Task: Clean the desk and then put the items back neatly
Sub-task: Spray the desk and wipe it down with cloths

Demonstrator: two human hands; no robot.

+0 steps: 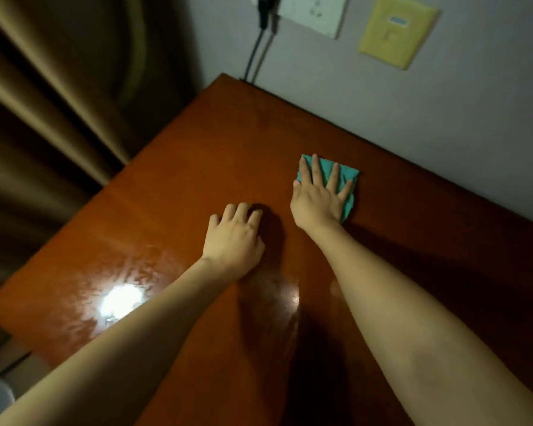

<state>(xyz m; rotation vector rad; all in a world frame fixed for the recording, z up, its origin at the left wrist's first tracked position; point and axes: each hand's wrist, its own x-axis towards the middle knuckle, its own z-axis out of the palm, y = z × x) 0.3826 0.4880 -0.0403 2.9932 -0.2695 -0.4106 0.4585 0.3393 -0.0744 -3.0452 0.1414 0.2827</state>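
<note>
Nearest the person, the glossy brown desk showed a bright glare patch toward its left edge, with faint smeary streaks around it that looked like wipe marks or damp. Both bare forearms reached out over the near part of the top.

A little farther in, about mid-desk, the left hand rested on the wood with its fingers loosely curled, fingertips down, holding nothing; it seemed to be bracing the body.

Beyond it, toward the far edge by the wall, the right hand lay flat with fingers straight and spread, pressing a folded teal cloth onto the desk. The cloth showed past the fingertips and along the hand's right side.

No items stood on the visible top, so the cleaning step appeared to be in hand, with putting things back not yet begun. The next move would likely call for steady downward pressure while sliding the cloth along the far edge and into the far corner, where two dark cables ran down the wall.
</note>
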